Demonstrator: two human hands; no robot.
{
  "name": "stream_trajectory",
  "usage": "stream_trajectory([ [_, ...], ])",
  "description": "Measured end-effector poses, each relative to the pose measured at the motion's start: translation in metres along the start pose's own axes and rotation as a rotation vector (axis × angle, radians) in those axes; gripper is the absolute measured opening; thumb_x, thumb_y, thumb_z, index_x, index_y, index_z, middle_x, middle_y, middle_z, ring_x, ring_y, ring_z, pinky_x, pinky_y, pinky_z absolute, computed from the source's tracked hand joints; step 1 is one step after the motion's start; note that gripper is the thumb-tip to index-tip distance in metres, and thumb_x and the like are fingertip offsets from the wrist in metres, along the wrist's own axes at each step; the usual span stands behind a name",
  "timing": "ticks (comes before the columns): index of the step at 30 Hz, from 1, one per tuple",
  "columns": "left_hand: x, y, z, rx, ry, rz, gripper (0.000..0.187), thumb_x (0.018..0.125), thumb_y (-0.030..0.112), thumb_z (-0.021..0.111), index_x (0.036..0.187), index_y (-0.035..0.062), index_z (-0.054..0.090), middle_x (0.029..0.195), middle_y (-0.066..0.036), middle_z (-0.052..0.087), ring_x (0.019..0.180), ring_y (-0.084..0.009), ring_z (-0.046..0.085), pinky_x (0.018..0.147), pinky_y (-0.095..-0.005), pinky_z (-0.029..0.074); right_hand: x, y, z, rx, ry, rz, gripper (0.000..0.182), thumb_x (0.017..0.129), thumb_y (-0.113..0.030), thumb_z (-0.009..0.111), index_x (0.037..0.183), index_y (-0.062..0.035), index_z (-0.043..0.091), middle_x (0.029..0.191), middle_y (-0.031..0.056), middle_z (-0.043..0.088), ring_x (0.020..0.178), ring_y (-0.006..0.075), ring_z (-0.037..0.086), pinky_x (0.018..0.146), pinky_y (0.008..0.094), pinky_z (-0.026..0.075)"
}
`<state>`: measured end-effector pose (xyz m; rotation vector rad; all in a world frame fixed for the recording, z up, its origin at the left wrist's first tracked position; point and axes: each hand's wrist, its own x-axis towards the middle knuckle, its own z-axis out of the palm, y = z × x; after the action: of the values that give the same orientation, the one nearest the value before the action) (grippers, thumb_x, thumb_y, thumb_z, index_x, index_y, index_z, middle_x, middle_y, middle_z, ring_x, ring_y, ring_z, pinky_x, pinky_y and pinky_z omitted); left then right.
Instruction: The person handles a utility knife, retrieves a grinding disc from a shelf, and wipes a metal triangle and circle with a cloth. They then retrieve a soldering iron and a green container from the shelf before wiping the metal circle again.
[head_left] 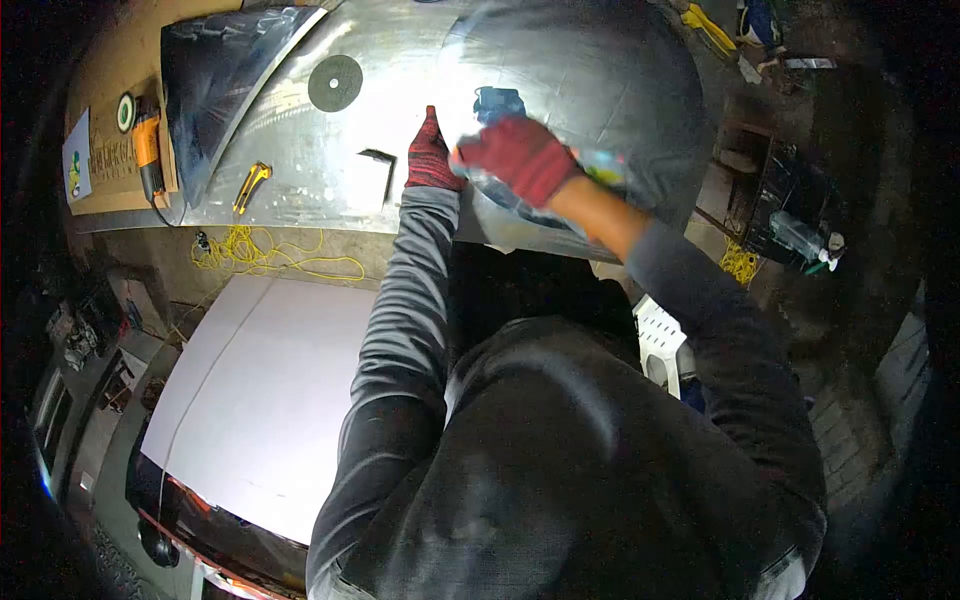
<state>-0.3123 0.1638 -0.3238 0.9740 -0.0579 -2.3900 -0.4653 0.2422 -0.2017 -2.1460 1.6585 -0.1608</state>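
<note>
Both hands wear red gloves with dark marks over a shiny metal sheet [300, 150]. My left hand [433, 155] rests near the sheet's front part, one finger pointing away from me; its other fingers are hard to make out. To its right, my right hand [520, 160] is curled and blurred, and what it holds, if anything, is hidden. A dark blue object [498, 103] lies just beyond the right hand. Something colourful and blurred [605, 165] shows beside the right wrist. Left of my left hand lies a small pale rectangular piece [370, 180] with a dark edge.
A dark disc [335, 83], a yellow cutter knife [252, 188] and a dark curved panel [215, 85] lie leftward. An orange power tool [147, 150] rests on brown board. Yellow cord [245, 255] lies below the sheet's edge. A white car panel [265, 390] stands lower left, a white chair [660, 340] at right.
</note>
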Motion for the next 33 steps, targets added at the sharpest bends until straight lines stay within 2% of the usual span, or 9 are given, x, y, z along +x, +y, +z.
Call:
stream_trajectory([
  [6,-0.021,-0.002,0.037,0.055,0.29,0.184,0.065,0.093,0.059,0.041,0.122,0.0035,0.056,0.117,-0.012,0.062,0.106,-0.0298,0.058,0.096,-0.0445,0.044,0.041,0.004,-0.014,-0.009,0.142,0.235,0.02,0.09,-0.027,0.05,0.107,-0.0222,0.061,0.086,0.0109,0.065,0.08,0.0288,0.066,0.068,0.0386,0.054],
  [10,-0.013,0.002,0.04,0.068,0.358,0.155,0.09,0.081,0.08,0.039,0.123,0.0027,0.055,0.112,-0.014,0.064,0.098,-0.031,0.062,0.089,-0.0436,0.048,0.005,-0.01,0.0,-0.062,0.217,0.019,0.017,0.088,-0.024,0.053,0.101,-0.0202,0.063,0.079,0.0071,0.064,0.074,0.0274,0.067,0.062,0.039,0.054],
  [15,-0.032,0.002,0.087,0.201,0.327,0.204,0.08,0.088,0.07,0.042,0.126,0.0009,0.054,0.115,-0.009,0.061,0.105,-0.0238,0.057,0.096,-0.0351,0.042,0.068,0.03,-0.031,-0.07,0.24,0.163,0.021,0.089,-0.023,0.052,0.109,-0.0228,0.059,0.085,0.0087,0.065,0.08,0.0287,0.067,0.065,0.0412,0.054],
  [19,-0.003,-0.007,0.036,0.811,0.487,0.355,0.041,0.09,0.046,0.061,0.085,0.0049,0.063,0.076,0.001,0.053,0.069,-0.0139,0.043,0.067,-0.0339,0.039,0.106,0.108,-0.023,-0.199,0.467,0.315,0.03,0.089,-0.035,0.055,0.114,-0.0208,0.062,0.085,0.0141,0.067,0.08,0.0319,0.068,0.072,0.0438,0.054],
  [20,-0.006,-0.012,0.043,0.652,0.445,0.355,0.04,0.09,0.044,0.061,0.085,0.0047,0.063,0.077,0.001,0.053,0.069,-0.0138,0.044,0.066,-0.033,0.039,0.106,0.113,-0.074,0.391,0.205,0.795,0.037,0.088,-0.043,0.057,0.107,-0.0133,0.066,0.08,0.0191,0.068,0.078,0.034,0.067,0.073,0.044,0.052],
  [21,-0.011,-0.014,0.055,0.56,0.42,0.361,0.039,0.09,0.043,0.061,0.087,0.0043,0.064,0.078,0.0,0.055,0.07,-0.0136,0.046,0.066,-0.0322,0.04,0.105,0.144,-0.076,0.517,0.166,0.919,0.045,0.086,-0.05,0.057,0.095,-0.0078,0.069,0.076,0.0209,0.068,0.076,0.0364,0.066,0.07,0.0459,0.05],
  [27,-0.027,-0.015,0.099,0.416,0.402,0.301,0.047,0.094,0.042,0.053,0.11,-0.0018,0.061,0.098,-0.009,0.065,0.083,-0.0198,0.063,0.076,-0.0333,0.05,-0.003,0.279,-0.006,0.043,0.675,0.708,0.037,0.09,-0.044,0.053,0.113,-0.0185,0.066,0.114,0.0122,0.066,0.108,0.0349,0.061,0.093,0.0475,0.047],
  [30,-0.021,-0.017,0.078,0.438,0.315,0.315,0.053,0.094,0.048,0.052,0.113,-0.001,0.06,0.101,-0.008,0.065,0.086,-0.0204,0.063,0.079,-0.0342,0.051,-0.078,0.267,-0.003,0.327,0.86,0.899,0.044,0.085,-0.05,0.056,0.09,-0.008,0.068,0.072,0.0197,0.066,0.072,0.0395,0.063,0.069,0.0482,0.049],
  [33,-0.027,-0.018,0.083,0.539,0.334,0.324,0.066,0.092,0.053,0.054,0.132,0.0005,0.049,0.123,-0.01,0.056,0.107,-0.0235,0.055,0.094,-0.036,0.044,-0.139,0.216,-0.016,-0.335,0.329,0.955,0.037,0.092,-0.028,0.053,0.127,-0.0152,0.055,0.128,0.0095,0.056,0.121,0.0308,0.05,0.102,0.0403,0.041],
])
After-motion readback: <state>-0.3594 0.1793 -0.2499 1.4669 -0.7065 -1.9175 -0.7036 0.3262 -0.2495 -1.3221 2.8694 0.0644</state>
